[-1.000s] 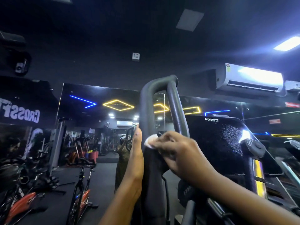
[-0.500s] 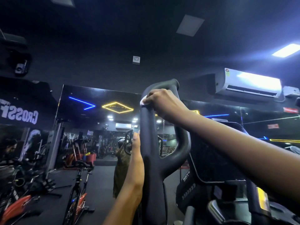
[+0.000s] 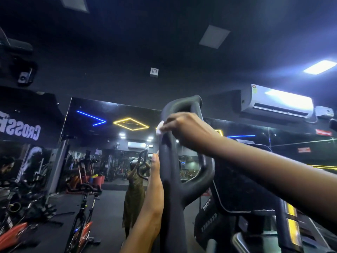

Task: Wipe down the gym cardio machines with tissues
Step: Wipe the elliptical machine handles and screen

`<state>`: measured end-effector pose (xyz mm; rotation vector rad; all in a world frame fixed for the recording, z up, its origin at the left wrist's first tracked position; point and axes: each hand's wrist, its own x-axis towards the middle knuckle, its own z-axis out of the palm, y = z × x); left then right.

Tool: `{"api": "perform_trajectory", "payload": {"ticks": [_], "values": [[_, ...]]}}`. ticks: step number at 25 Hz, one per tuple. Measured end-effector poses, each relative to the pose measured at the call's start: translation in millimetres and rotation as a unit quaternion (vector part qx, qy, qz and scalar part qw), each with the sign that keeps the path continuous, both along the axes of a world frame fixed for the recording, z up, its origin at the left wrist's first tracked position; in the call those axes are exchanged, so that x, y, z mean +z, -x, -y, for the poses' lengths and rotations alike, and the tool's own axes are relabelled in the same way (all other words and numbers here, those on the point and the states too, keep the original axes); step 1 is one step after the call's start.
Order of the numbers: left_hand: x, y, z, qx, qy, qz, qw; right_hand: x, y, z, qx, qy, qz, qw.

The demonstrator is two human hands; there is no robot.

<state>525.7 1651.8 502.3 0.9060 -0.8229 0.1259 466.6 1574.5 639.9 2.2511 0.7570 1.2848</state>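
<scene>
1. The left hand (image 3: 155,179) lies edge-on against the left side of the matte black looped handlebar (image 3: 171,198) of a cardio machine. Its fingers stretch straight up the bar, touching it and holding nothing that shows.
2. Just above, the right hand (image 3: 186,132) reaches across from the right. Its curled fingers pinch a small white crumpled tissue (image 3: 160,127) against the upper left edge of the loop, below the top bend.
3. The tissue looks light, soft and easy to tear. It is best held bunched into a pad under the fingertips, not by a loose corner, which could shred or slip out on the bar's grippy coating.
4. The handlebar looks stiff and fixed, so it should take firm rubbing. Judging by its place, the left hand steadies it.
5. Behind the loop sits the machine's dark speckled console screen (image 3: 240,183), apparently not yet wiped.
6. Farther off, a red-and-black spin bike (image 3: 82,216) stands on the floor before a mirrored wall (image 3: 109,114).
7. A white wall air conditioner (image 3: 277,102) hangs high on the right.
</scene>
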Motion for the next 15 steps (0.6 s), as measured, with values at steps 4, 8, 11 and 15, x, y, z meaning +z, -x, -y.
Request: {"api": "perform_trajectory", "payload": {"ticks": [4, 8, 11, 15], "values": [[-0.7, 9.1, -3.2, -0.012, 0.014, -0.013, 1.0, 46.8, -36.1, -10.7, -0.136, -0.049, 0.013, 0.989], [-0.1, 3.0, -1.3, -0.026, 0.022, 0.0, 0.999, 18.7, -26.2, -14.5, -0.177, 0.098, 0.055, 0.978], [-1.0, -1.0, -2.1, -0.056, 0.043, 0.012, 0.997, -13.8, -7.1, -12.0, -0.157, 0.138, 0.05, 0.977], [0.2, 6.3, -4.8, -0.076, 0.054, -0.014, 0.995, -62.5, 13.9, 1.6, -0.053, 0.134, 0.044, 0.989]]}}
